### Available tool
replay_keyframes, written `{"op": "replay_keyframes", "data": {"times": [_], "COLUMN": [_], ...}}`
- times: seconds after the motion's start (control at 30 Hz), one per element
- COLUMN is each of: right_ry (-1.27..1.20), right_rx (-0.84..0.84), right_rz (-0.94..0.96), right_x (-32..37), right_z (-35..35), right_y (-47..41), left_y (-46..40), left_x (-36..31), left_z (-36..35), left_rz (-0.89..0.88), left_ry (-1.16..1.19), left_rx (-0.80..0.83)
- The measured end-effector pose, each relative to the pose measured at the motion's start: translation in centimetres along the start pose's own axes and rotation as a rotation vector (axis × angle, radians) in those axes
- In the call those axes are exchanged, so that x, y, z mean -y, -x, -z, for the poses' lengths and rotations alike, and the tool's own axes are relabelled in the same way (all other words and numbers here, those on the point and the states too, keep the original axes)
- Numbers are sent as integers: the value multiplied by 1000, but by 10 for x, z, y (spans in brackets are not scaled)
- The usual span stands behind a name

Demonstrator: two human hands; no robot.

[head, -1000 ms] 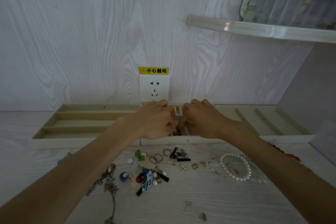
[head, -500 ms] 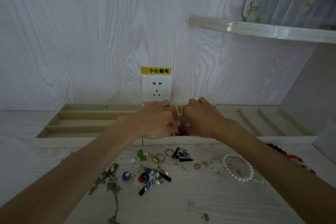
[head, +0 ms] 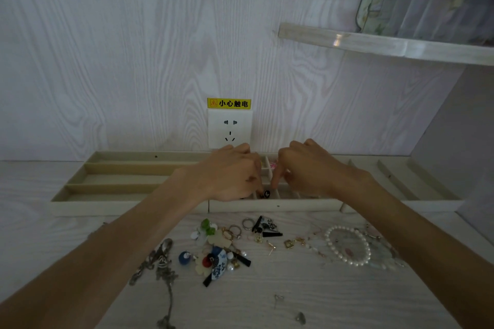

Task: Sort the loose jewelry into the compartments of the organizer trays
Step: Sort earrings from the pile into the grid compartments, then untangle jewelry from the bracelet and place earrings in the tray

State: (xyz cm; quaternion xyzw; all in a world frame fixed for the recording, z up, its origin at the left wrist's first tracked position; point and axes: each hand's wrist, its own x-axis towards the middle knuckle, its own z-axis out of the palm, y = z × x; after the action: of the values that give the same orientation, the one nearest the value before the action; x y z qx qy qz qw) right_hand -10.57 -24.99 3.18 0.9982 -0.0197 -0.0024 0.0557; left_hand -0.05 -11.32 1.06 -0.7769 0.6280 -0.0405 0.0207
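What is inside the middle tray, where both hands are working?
The middle tray has small compartments. One near its front holds a small black piece; farther back something pink shows. The left hand and right hand cover most other compartments, so their contents cannot be seen.

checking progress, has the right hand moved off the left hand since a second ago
Yes. The right hand has drawn rightward from the left hand, opening a gap over the middle tray, judged against the wall socket.
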Motion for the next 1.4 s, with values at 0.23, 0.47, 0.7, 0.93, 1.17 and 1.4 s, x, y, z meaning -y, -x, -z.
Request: {"op": "replay_keyframes", "data": {"times": [0.23, 0.47, 0.7, 0.93, 1.17, 1.4], "right_ry": [33, 32, 35, -63, -237, -310], "right_rx": [-13, -30, 4, -43, -56, 89], "right_rz": [27, 25, 29, -25, -49, -189], "right_x": [3, 4, 8, -6, -27, -42], "right_z": [-3, -5, -6, 14, 28, 28], "right_y": [0, -3, -3, 8, 55, 113], "left_y": [-3, 1, 0, 6, 35, 55], "left_x": [-4, -3, -4, -1, -5, -21], "left_z": [-2, 2, 5, 8, 29, 23], "left_rz": [-10, 18, 27, 15, 167, 127], "left_ry": [-38, -13, -24, 48, 387, 506], "left_rx": [54, 77, 100, 63, -167, -118]}}
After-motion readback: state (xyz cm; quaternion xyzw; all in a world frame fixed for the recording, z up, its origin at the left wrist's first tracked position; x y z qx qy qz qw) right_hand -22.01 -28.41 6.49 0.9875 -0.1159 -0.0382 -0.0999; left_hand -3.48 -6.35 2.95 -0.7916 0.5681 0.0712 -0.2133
